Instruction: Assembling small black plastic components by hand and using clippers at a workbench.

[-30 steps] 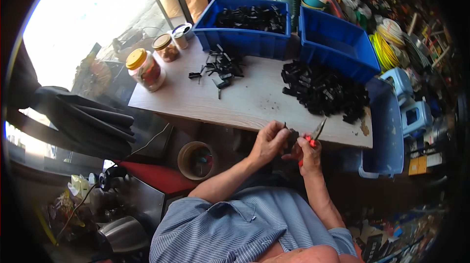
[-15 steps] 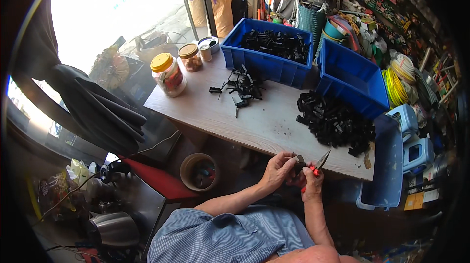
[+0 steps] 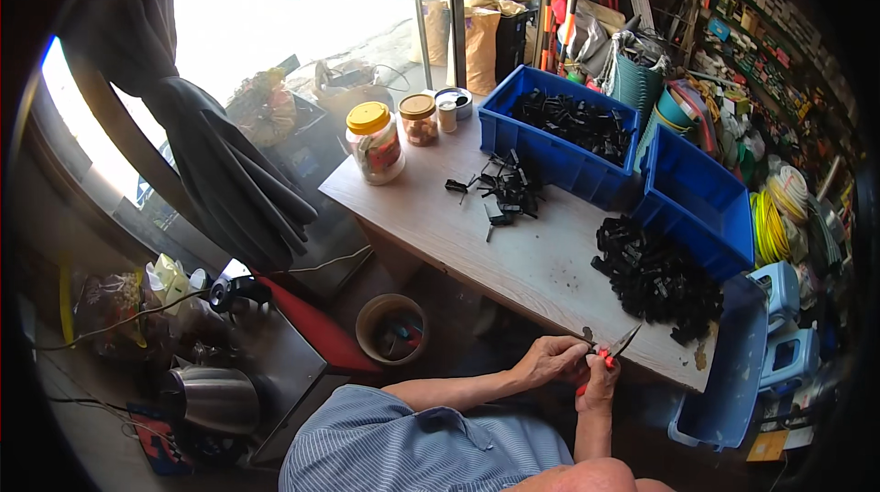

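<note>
At the table's front edge, my right hand [image 3: 598,384] is closed round red-handled scissors [image 3: 624,343], whose pointed metal blades aim up and to the right. Just beside it, my left hand [image 3: 550,359] has its fingers pinched together at a small dark part, mostly hidden between the two hands. Beyond the blades lies a large heap of black plastic parts [image 3: 658,283]. A smaller, looser group of black parts [image 3: 510,188], some with thin stems, rests farther left on the pale wooden table [image 3: 431,208].
Two blue crates stand at the far side: one crate [image 3: 559,144] holds black parts, the other [image 3: 701,203] shows its bare inside. Lidded jars [image 3: 374,148] stand at the far left corner. A bin [image 3: 392,327] sits below the table, a blue tub [image 3: 720,400] at its right end.
The view has swung, so the whole scene sits farther right and lower. My hands have drawn closer together, and the dark part in my left fingers shows less. The scissors stay in my right hand.
</note>
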`<action>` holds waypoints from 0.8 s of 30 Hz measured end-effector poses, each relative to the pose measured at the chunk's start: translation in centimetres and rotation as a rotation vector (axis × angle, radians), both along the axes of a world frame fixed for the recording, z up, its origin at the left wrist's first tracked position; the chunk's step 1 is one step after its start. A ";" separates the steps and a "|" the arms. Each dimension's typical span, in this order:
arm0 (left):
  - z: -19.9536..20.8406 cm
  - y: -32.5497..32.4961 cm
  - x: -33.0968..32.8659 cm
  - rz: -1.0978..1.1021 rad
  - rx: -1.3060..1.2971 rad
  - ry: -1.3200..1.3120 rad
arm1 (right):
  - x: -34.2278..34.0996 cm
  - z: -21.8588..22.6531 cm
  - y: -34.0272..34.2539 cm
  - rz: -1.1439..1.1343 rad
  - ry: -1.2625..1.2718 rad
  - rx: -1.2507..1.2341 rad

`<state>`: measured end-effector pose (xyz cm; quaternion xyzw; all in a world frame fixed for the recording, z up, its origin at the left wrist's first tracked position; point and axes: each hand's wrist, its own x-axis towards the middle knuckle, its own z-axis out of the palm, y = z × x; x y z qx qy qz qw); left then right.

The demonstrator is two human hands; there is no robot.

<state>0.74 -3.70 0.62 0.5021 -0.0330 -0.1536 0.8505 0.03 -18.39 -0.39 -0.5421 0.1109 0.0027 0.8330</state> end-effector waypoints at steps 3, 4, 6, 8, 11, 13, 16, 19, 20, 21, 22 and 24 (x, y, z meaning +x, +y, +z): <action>-0.6 0.1 0.3 -0.051 -0.040 0.187 | 0.1 0.2 0.2 0.002 -0.021 -0.014; 0.1 0.2 0.5 -0.051 -0.064 0.288 | -0.1 1.4 0.7 0.034 0.017 0.002; 0.4 0.4 0.7 -0.067 -0.098 0.354 | -0.1 1.8 1.1 0.070 0.056 0.017; 1.2 0.6 0.9 -0.089 -0.134 0.421 | 0.1 1.3 1.2 0.077 0.034 0.021; 2.6 0.6 0.9 -0.108 -0.115 0.439 | 0.1 2.0 1.7 0.031 0.026 -0.039; 3.3 0.3 0.8 -0.030 -0.109 0.525 | 0.0 1.6 1.9 0.022 0.043 -0.080; 2.1 0.0 0.6 -0.015 -0.102 0.627 | -0.6 0.9 2.6 -0.006 0.085 -0.151; 0.8 0.4 0.0 -0.027 -0.076 0.655 | -1.6 1.0 3.5 0.000 0.142 -0.180; 0.3 0.4 -0.2 -0.016 -0.072 0.658 | -1.8 1.0 3.7 0.022 0.170 -0.180; -0.2 0.4 -0.4 -0.006 -0.075 0.659 | -1.9 0.8 3.7 0.032 0.170 -0.180; -0.4 0.4 -0.5 -0.022 -0.091 0.645 | -2.1 0.5 3.5 0.018 0.168 -0.170; -0.8 0.3 -0.7 -0.034 -0.107 0.631 | -2.0 0.2 3.2 0.008 0.165 -0.161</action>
